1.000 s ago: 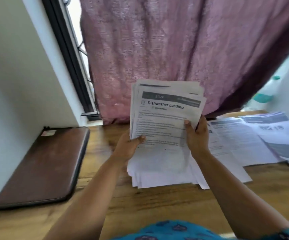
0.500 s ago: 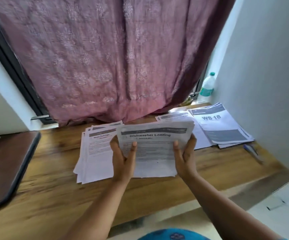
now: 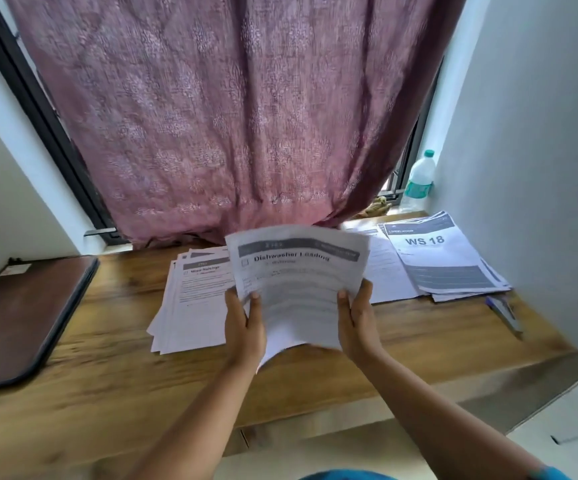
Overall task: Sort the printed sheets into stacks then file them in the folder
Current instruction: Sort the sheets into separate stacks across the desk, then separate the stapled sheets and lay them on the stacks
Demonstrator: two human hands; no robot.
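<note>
A bundle of printed sheets (image 3: 298,285), top page headed "Dishwasher Loading", is held up off the wooden desk (image 3: 107,382) at centre, w/ the lower edge curling toward the viewer and the print blurred. The bundle's left edge is gripped by the left hand (image 3: 244,327), thumb laid over the front of the page; the right edge is gripped by the right hand (image 3: 358,323) in the same way, thumb on the front, fingers hidden behind the paper. Flat on the desk just left of and partly behind the held bundle, a 2nd stack (image 3: 190,299) is seen, slightly fanned, its heading too blurred to be read w/ certainty. Farther right, a 3rd stack (image 3: 447,261) marked "WS 18" lies near the right wall, overlapping more sheets (image 3: 388,271) between it and the held bundle. A brown zip folder (image 3: 21,317) is laid closed at the far-left end of the desk, well apart from the papers. A pen (image 3: 504,311) rests on the desk near the right edge, just in front of the WS 18 stack. At the far right corner a plastic water bottle (image 3: 419,180) w/ a green cap stands upright on the sill. A mauve patterned curtain (image 3: 228,116) hangs behind the desk, its hem reaching the desk's far edge.
</note>
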